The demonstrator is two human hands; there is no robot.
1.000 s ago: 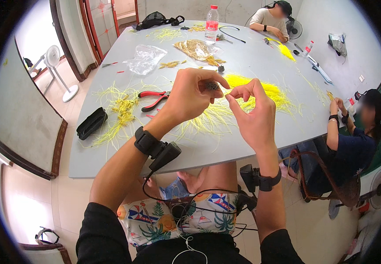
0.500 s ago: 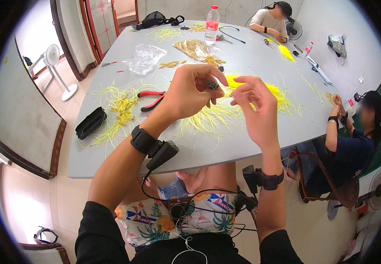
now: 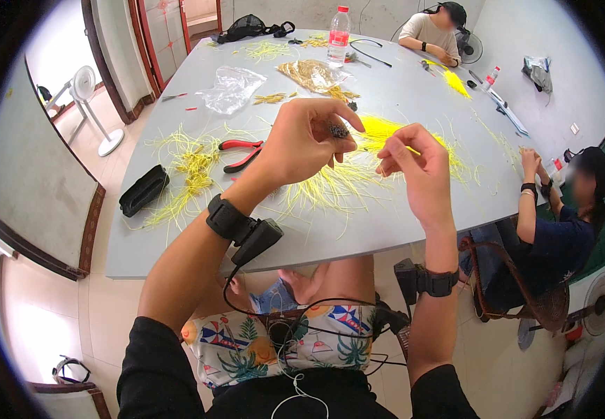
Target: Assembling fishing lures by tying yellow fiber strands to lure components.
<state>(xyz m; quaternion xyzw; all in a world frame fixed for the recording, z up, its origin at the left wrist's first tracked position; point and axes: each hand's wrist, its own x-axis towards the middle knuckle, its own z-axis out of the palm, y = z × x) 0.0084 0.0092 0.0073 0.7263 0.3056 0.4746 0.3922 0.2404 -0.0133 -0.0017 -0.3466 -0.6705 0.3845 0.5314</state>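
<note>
My left hand [image 3: 306,136] is raised above the grey table [image 3: 400,209] and pinches a small dark connector [image 3: 338,130] between thumb and fingers. Just to its right, my right hand [image 3: 414,167] holds a thin yellow wire [image 3: 406,148] by its end, a short gap away from the connector. Below both hands a spread of loose yellow wires [image 3: 344,185] lies on the table. Both wrists carry black strapped devices with cables.
Red-handled pliers [image 3: 241,153] and a black case [image 3: 143,190] lie left among more yellow wires [image 3: 187,174]. A clear plastic bag [image 3: 229,87] and a water bottle [image 3: 338,26] sit farther back. One person sits at the right edge [image 3: 561,223], another at the far end [image 3: 435,31].
My two hands have drawn slightly apart; the right hand has moved right and lower with the wire, while the left hand stays up holding the connector.
</note>
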